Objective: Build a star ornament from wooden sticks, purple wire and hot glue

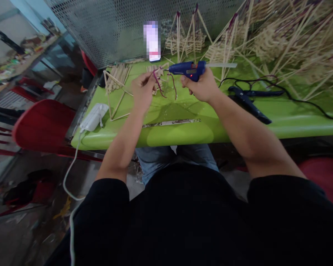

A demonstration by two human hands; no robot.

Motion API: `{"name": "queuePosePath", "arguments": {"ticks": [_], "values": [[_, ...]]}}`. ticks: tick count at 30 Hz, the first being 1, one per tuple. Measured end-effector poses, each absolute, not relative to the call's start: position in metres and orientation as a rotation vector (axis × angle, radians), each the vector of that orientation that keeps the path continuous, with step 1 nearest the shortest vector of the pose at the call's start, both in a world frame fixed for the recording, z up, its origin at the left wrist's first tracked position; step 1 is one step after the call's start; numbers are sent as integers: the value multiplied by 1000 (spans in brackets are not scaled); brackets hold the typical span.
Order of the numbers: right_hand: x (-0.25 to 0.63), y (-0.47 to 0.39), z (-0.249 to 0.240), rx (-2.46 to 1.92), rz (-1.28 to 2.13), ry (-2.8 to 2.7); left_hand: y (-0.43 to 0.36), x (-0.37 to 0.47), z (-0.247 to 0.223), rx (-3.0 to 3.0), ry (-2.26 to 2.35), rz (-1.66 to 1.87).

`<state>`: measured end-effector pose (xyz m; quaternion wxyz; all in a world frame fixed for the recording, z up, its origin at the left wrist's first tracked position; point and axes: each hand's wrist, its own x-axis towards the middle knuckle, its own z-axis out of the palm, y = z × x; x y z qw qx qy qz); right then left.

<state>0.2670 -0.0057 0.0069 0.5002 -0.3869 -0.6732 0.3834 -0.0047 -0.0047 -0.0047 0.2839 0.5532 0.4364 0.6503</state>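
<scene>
My right hand (204,85) is wrapped round the grip of a blue hot glue gun (184,68), whose nozzle points left. A glue stick (223,65) juts from its back end, and a small red light glows on its side. Close to the nozzle, my left hand (143,90) pinches a purple cord (158,84), its fingers closed. Wooden sticks lie just behind these fingers; whether the hand also grips one cannot be told. Another purple cord end (174,87) hangs below the nozzle.
The green table (177,135) bears a bundle of sticks (119,75), a white power strip (94,117), and black-handled pliers or cutters (248,103) beside a black cable. A lit phone (152,40) leans at the back. Stick-built frames (227,46) crowd the right. A red chair (41,125) stands left.
</scene>
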Motion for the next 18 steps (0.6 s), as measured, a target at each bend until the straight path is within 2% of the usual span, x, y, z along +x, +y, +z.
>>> {"name": "queuePosePath", "arguments": {"ticks": [5, 9, 14, 18], "values": [[284, 7, 13, -774, 971, -1523, -1, -8, -6, 1469, 1221, 1775], [305, 26, 24, -696, 885, -1224, -4, -7, -6, 1536, 1212, 1748], [320, 43, 32, -1211, 1065, -968, -4, -6, -5, 1527, 1273, 1694], [317, 57, 18, -1386, 1221, -1110, -3, -4, -3, 1468, 1260, 1661]]}}
